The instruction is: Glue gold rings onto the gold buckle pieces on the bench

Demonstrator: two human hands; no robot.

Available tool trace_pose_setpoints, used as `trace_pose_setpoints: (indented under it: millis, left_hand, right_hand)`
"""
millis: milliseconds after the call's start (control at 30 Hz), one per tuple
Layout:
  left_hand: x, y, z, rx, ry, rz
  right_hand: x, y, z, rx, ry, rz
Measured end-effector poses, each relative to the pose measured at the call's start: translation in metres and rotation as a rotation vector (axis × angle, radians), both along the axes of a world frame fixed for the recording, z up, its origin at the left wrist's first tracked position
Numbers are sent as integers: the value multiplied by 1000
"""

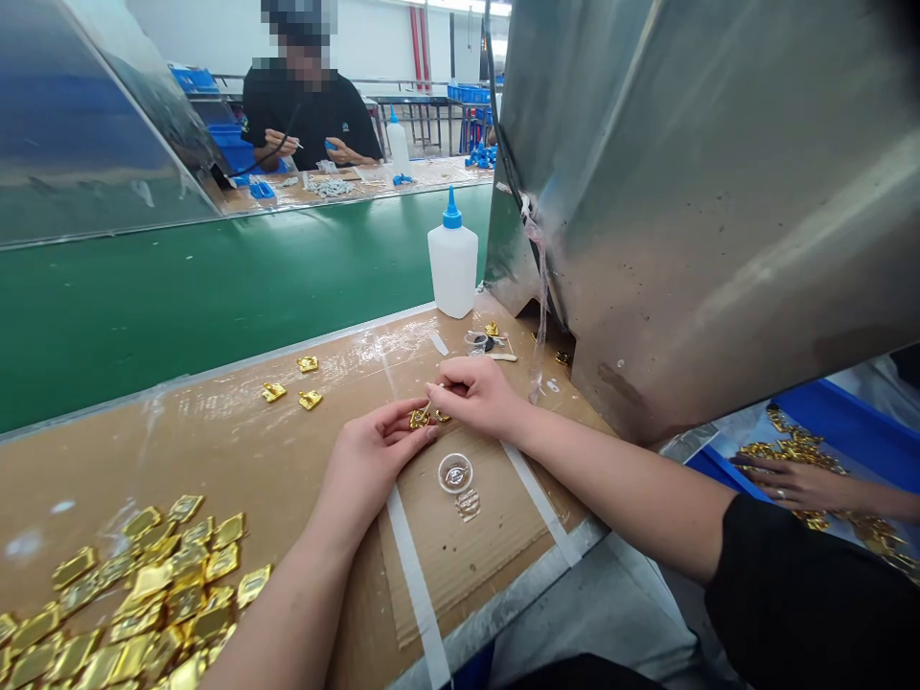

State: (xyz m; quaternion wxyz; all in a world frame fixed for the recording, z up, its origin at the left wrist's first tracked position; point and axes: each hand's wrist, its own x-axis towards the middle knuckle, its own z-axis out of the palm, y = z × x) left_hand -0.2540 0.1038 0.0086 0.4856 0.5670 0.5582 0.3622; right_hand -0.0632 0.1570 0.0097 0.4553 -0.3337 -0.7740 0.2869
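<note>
Over the cardboard-covered bench, my left hand pinches a small shiny gold part between thumb and fingers. My right hand is closed around a thin pale stick, whose tip points down at that part; most of the stick is hidden by the fingers. Another gold piece shows just below my right fingers; whether it is touched I cannot tell. A small clear round cup with clear liquid-looking contents sits on the cardboard mat in front of my hands.
Many gold parts lie heaped at the left, several more farther back. A white bottle with a blue nozzle stands behind my hands. A metal panel slants at right; another person's hand reaches into a blue bin. A person works across the green belt.
</note>
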Motion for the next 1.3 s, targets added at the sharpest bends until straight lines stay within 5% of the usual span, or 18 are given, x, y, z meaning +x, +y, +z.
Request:
trace_pose_setpoints:
  millis: [133,233,300,533,700,833,1067,1300]
  left_hand:
    - [1,0,1,-34,-115,71]
    - [0,1,3,4,-200,214]
    - [-1,1,5,30,-222,269]
    - [-2,3,6,35,-259,279]
    - [-2,2,6,9,-259,259]
    - [-3,1,4,10,-248,237]
    - [-2,1,-1,19,-290,207]
    - [-1,-2,-4,116,-242,136]
  right_hand:
    - [10,-4,11,-11,38,172]
    - [16,-8,18,-41,-174,530]
    - [19,-8,20,-57,-345,618]
    - [27,7,26,-30,-533,85]
    - [29,12,18,10,-685,170]
    - [26,12,17,-81,-543,241]
    - [15,5,15,-552,204,376]
    - [14,5,8,-641,324,333]
